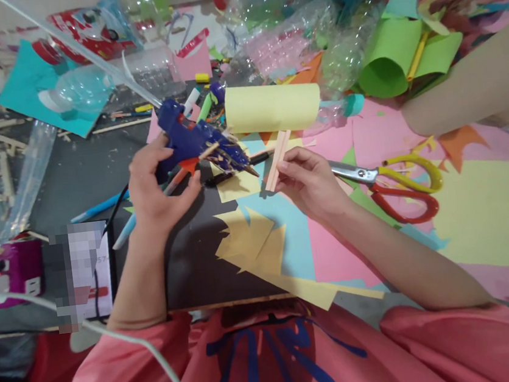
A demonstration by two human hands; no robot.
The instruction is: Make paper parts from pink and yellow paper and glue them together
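Blue and hard-shelled, the gun (200, 137) left of the roll (272, 106) should feel weighty; grip its handle (165, 164). Your left hand (155, 187) curls loosely round it, thumb apart; your right hand's (313, 184) fingers pinch light, probably brittle strips (279, 157) on the roll's near side.

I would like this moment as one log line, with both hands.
left hand: holding blue glue gun | right hand: pinching pale strips | scissors: beside right hand
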